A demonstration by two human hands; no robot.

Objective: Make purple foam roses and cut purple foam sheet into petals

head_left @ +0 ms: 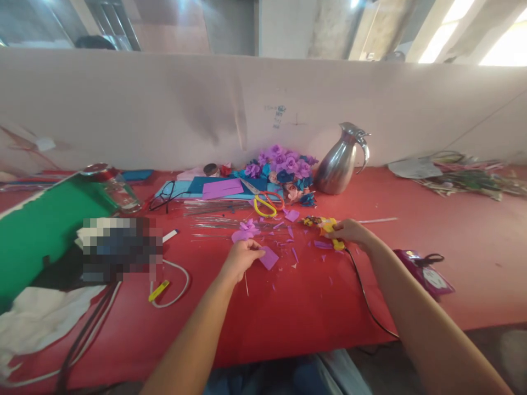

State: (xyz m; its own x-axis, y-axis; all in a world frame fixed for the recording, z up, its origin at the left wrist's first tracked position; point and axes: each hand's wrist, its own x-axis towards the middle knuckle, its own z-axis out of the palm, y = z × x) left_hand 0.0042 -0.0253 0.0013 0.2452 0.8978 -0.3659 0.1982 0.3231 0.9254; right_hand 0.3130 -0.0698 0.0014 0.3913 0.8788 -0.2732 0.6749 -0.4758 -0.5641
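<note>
My left hand point(242, 258) is closed in a pinch on a purple paper flower point(247, 230) with a thin wire stem pointing down below the fingers. A flat purple paper piece point(269, 258) sticks out from the same fingertips. My right hand point(348, 232) is wrapped round a yellow hot glue gun point(338, 244), which rests on or just above the red table and trails a black cord. Purple paper scraps point(290, 231) lie scattered between the two hands. Behind them are scissors point(263, 200) with yellow and orange handles, and several thin wires point(214, 222).
Finished paper flowers point(284, 164) are heaped at the back beside a steel jug point(340, 162). A power socket block point(426, 274) sits right. Eyeglasses point(168, 197), a glass jar point(117, 186), a yellow cutter point(158, 291) and a green board point(49, 236) are left. Dry stems point(469, 178) lie far right.
</note>
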